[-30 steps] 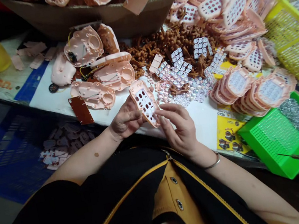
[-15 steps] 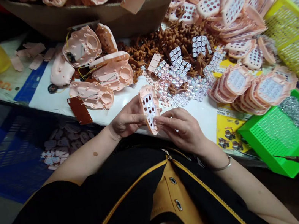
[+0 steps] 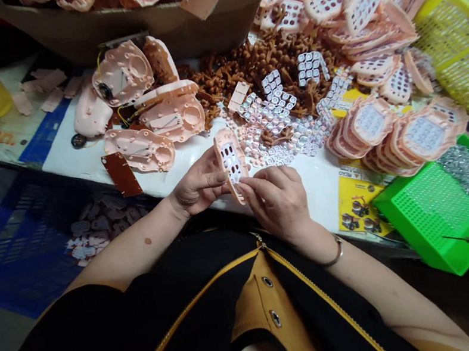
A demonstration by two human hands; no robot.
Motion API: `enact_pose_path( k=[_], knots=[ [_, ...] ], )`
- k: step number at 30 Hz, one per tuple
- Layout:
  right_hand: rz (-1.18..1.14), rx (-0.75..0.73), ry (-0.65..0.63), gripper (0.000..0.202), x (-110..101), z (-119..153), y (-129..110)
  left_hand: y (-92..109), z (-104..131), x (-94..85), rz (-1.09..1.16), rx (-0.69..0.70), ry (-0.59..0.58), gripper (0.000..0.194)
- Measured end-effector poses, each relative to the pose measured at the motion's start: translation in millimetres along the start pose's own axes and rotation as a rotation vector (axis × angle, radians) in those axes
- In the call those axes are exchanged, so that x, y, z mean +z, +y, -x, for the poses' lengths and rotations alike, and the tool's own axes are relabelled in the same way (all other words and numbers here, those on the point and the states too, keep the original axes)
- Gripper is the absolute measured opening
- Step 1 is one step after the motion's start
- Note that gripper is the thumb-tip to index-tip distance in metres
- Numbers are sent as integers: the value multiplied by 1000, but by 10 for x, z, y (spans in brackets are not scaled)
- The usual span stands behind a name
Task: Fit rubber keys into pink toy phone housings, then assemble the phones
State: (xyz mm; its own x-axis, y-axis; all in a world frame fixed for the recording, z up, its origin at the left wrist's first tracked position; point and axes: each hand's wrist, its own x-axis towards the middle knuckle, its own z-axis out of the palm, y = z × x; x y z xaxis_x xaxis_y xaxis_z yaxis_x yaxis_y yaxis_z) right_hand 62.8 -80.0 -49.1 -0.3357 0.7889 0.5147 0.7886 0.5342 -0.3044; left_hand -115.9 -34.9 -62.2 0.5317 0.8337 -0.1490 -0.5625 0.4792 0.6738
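My left hand (image 3: 202,182) is closed around the left side of a pink plastic shell (image 3: 235,144) with a grid of oval holes, held tilted above the table edge. The fingers of my right hand (image 3: 278,197) are pinched together at the shell's lower right part; whatever small piece lies between them is hidden. Just beyond the shell lie loose small keypad buttons (image 3: 259,125) in white and pink, with clipped-together button sheets (image 3: 310,67) among them. Stacked shells with white button pads (image 3: 372,121) stand to the right.
Brown plastic parts (image 3: 238,69) are heaped behind the buttons, with a cardboard box (image 3: 172,29) at the back. Wired pink housings (image 3: 124,77) lie left. A green basket (image 3: 425,226) of screws, a screwdriver tip (image 3: 468,238) and a yellow basket (image 3: 463,56) are on the right.
My right hand has turned and moved slightly left, its fingertips pressing closer onto the shell. The shell has tilted a little. The whole view has shifted slightly.
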Motion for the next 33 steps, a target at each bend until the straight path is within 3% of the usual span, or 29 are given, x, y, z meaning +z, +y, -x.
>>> enact_pose_path(
  k=[5,10,13,22,27,29,33],
  knots=[
    [-30,-36,39,24,47,-28,9,13,-2,-7,41,-11,29,61],
    [-107,-195,-25,47,46,40,68,25,19,-10,115,5,68,68],
    [-131,-200,-43,53,29,72,95,19,24,-8,131,22,78,72],
    [-333,-222,-19,33,-106,-46,89,37,33,21,123,14,93,74],
    [-17,48,56,24,-273,-187,499,38,30,94,181,11,73,68],
    [154,99,-46,27,-278,-264,683,12,7,126,191,-9,41,67],
    [335,50,-249,34,-181,-413,867,-59,-52,154,195,-41,33,61]
  ],
)
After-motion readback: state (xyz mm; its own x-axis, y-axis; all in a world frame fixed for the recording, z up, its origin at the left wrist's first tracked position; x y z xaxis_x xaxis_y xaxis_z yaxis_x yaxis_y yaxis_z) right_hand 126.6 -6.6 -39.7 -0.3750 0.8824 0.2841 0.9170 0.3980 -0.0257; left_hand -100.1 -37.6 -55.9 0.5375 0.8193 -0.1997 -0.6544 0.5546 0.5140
